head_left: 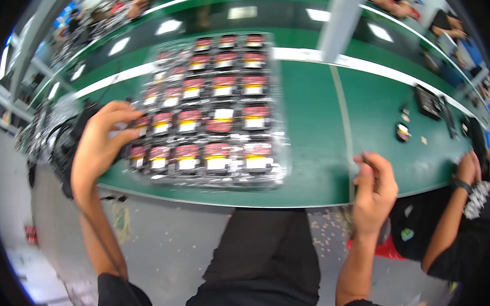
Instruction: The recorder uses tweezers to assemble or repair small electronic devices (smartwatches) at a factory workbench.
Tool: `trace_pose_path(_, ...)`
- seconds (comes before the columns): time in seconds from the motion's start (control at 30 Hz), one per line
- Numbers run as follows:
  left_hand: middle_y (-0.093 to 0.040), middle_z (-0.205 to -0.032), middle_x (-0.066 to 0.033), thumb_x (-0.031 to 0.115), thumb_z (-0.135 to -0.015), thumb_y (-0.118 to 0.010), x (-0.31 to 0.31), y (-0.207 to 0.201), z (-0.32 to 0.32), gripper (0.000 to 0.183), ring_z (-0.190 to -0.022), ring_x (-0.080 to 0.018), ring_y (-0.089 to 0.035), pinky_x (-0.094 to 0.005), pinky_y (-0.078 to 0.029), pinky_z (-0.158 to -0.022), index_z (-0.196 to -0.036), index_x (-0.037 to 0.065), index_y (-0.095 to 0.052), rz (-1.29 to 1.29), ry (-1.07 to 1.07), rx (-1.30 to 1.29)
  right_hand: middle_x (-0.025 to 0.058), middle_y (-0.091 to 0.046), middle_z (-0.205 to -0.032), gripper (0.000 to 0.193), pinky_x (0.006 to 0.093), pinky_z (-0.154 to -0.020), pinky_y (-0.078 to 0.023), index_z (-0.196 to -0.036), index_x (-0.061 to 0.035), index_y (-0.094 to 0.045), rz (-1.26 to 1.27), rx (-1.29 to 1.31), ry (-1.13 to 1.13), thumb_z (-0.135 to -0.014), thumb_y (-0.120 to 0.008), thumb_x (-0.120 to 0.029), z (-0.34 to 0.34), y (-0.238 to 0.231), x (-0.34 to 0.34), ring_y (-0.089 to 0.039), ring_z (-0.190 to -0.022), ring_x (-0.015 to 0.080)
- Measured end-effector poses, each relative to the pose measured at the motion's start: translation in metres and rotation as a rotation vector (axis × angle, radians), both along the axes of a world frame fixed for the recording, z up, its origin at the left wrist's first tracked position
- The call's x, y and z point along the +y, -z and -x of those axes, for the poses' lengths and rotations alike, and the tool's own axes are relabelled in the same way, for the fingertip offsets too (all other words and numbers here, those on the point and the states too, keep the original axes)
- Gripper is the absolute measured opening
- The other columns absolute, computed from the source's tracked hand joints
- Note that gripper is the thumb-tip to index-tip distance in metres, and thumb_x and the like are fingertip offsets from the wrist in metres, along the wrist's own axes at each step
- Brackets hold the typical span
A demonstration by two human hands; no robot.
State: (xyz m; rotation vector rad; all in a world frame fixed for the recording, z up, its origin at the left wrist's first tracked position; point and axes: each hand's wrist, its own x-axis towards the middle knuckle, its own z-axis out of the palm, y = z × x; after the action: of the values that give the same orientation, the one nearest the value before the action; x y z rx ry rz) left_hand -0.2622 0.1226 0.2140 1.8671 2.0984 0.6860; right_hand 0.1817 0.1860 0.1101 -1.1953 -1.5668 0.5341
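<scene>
A clear plastic blister tray (280,155) lies on the green table, holding rows of small black units with red, yellow and white labels. At the tray's left edge, my left hand (103,137) has its thumb and fingers closed around one such labelled unit (141,126); blur softens the detail. My right hand (375,188) is over the table's front edge, right of the tray, fingers curled with thumb against them. A small dark bit shows at those fingertips, too small to name.
Wrapped black parts in clear plastic (55,135) pile up at the left. Farther right lie a loose labelled unit (403,132) and a black box (428,101). A co-worker's hand (468,169) rests at the table's right edge. A grey post (340,28) rises behind.
</scene>
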Motion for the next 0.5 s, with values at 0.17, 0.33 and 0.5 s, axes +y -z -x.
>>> trace_pose_path(0.17,-0.064,-0.132,-0.0170,-0.003,-0.083,-0.066,-0.017,0.020,-0.031,0.041,-0.123,-0.0305,-0.060,-0.0404,-0.043,-0.108,-0.124,-0.002,-0.066,-0.506,-0.031,0.247,0.0191,-0.056,-0.122,0.022,0.0368,-0.073,-0.053,-0.116,0.0034,-0.065,0.046,-0.313,0.316,-0.096,-0.064,-0.005,-0.036,-0.022,0.031,-0.066,-0.086,0.0272)
trace_pose_path(0.33,-0.065,-0.112,-0.0213,0.012,-0.097,-0.066,-0.043,0.048,-0.100,0.013,-0.099,-0.0392,-0.067,-0.0516,-0.058,-0.082,-0.106,0.002,-0.065,-0.930,0.313,0.175,0.0183,-0.063,-0.119,0.035,0.0469,-0.083,-0.053,-0.118,-0.0023,-0.069,0.153,-0.637,0.529,-0.095,-0.068,-0.029,-0.071,-0.024,0.062,-0.068,-0.094,0.0396)
trace_pose_path(0.5,-0.071,-0.099,-0.0101,0.002,-0.071,-0.083,-0.055,0.083,-0.200,0.026,-0.086,-0.0275,-0.073,-0.0380,-0.062,-0.074,-0.095,0.009,-0.078,-0.701,0.544,-0.468,0.0163,-0.068,-0.102,0.018,0.0414,-0.075,-0.055,-0.103,-0.0025,-0.069,0.143,-0.532,0.162,-0.088,-0.072,-0.010,-0.050,-0.028,0.046,-0.069,-0.086,0.0368)
